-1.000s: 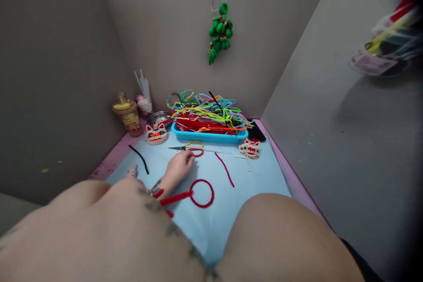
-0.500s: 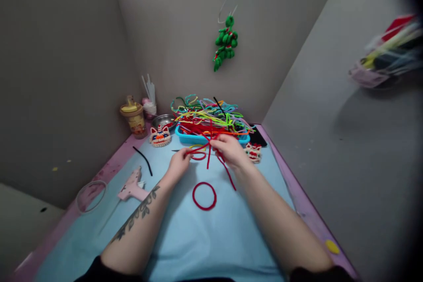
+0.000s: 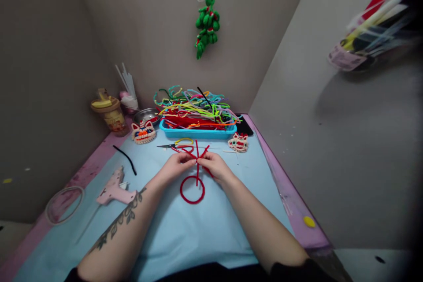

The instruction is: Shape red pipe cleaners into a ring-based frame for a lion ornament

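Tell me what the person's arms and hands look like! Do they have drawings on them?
Yes! The left forearm carries a dark tattoo like a leafy vine running along it. The right forearm shows no markings. Both forearms are bare, with dark sleeves near the elbows. The left hand and right hand show no gloves; rings cannot be made out.

Cup of sticks (image 3: 366, 31) upper right blurred (contents unclear); elbows cut off.

red pipe cleaners (image 3: 197, 155) | red ring (image 3: 192, 190) | light-blue mat (image 3: 198, 233) | turquoise tray (image 3: 197, 133) | pink glue gun (image 3: 114, 188)
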Demonstrator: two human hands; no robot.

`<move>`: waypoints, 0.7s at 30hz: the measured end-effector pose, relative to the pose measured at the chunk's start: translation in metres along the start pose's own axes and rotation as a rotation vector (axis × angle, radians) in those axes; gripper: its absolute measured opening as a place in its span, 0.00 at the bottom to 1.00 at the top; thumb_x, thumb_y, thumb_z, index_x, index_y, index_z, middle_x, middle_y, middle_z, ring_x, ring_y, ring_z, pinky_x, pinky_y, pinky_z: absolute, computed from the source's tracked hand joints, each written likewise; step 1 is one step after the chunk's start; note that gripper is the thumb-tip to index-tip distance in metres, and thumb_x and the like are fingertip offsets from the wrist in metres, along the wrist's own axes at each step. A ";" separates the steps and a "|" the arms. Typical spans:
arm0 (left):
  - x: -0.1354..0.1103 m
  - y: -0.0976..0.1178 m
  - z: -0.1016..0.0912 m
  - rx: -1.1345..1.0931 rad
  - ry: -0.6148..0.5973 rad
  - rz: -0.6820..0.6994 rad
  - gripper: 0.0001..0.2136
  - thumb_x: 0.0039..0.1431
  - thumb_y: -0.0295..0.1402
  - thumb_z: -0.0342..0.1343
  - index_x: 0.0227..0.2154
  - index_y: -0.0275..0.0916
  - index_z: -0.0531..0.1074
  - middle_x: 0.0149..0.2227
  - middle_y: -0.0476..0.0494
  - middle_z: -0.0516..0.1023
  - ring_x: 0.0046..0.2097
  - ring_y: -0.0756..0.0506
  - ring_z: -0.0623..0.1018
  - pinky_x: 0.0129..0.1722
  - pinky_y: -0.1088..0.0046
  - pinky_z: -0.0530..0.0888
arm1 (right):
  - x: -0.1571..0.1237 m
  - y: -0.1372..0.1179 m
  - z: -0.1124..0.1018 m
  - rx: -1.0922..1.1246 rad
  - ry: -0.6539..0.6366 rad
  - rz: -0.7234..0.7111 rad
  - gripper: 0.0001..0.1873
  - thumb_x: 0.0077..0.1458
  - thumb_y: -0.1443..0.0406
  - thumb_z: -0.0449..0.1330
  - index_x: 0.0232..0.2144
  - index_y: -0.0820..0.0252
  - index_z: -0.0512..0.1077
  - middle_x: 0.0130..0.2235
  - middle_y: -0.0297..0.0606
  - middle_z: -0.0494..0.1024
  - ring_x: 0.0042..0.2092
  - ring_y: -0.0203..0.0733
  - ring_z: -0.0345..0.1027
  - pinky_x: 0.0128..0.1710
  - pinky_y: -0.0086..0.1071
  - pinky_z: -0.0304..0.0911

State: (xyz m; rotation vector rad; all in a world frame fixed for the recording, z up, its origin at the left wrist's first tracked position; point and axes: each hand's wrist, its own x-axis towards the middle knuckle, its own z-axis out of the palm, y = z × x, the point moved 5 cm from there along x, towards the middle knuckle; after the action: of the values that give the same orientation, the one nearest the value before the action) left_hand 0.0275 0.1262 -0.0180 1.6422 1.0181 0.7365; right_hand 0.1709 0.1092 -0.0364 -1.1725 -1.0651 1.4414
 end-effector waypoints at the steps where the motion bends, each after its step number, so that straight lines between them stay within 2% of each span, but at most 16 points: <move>1: 0.001 -0.003 0.002 -0.019 0.002 -0.011 0.16 0.48 0.43 0.60 0.31 0.32 0.77 0.30 0.42 0.79 0.33 0.45 0.75 0.34 0.71 0.70 | 0.000 0.000 0.000 -0.006 -0.005 -0.015 0.11 0.37 0.61 0.65 0.21 0.62 0.70 0.20 0.31 0.71 0.24 0.33 0.60 0.26 0.28 0.53; 4: 0.002 -0.008 0.006 -0.070 0.037 -0.053 0.16 0.45 0.43 0.61 0.29 0.32 0.76 0.28 0.43 0.78 0.31 0.45 0.75 0.32 0.71 0.70 | 0.001 0.002 0.001 -0.061 -0.004 -0.033 0.11 0.38 0.60 0.65 0.21 0.61 0.69 0.21 0.31 0.72 0.26 0.34 0.61 0.27 0.29 0.53; 9: 0.000 -0.005 0.008 -0.083 0.073 -0.095 0.16 0.43 0.43 0.62 0.24 0.33 0.74 0.24 0.44 0.76 0.27 0.48 0.72 0.28 0.74 0.67 | 0.002 0.001 -0.002 -0.126 0.028 -0.064 0.12 0.39 0.61 0.65 0.19 0.61 0.66 0.19 0.27 0.67 0.23 0.31 0.55 0.26 0.27 0.50; 14: -0.002 0.000 0.009 -0.114 0.075 -0.095 0.16 0.42 0.45 0.63 0.24 0.34 0.73 0.24 0.46 0.76 0.27 0.48 0.73 0.28 0.74 0.67 | 0.001 0.000 -0.001 -0.076 -0.010 -0.067 0.11 0.40 0.61 0.64 0.20 0.61 0.66 0.19 0.27 0.68 0.24 0.31 0.56 0.27 0.27 0.52; 21: 0.000 -0.007 0.008 -0.168 0.101 -0.088 0.16 0.42 0.43 0.64 0.26 0.33 0.73 0.25 0.45 0.77 0.28 0.47 0.74 0.31 0.71 0.69 | 0.000 0.001 0.001 -0.028 -0.003 -0.045 0.11 0.39 0.61 0.65 0.21 0.62 0.69 0.20 0.29 0.69 0.24 0.32 0.57 0.27 0.28 0.52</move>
State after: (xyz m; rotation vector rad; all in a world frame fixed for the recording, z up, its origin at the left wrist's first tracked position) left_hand 0.0325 0.1238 -0.0274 1.4192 1.0637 0.8299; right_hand 0.1695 0.1084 -0.0375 -1.1592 -1.1102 1.3974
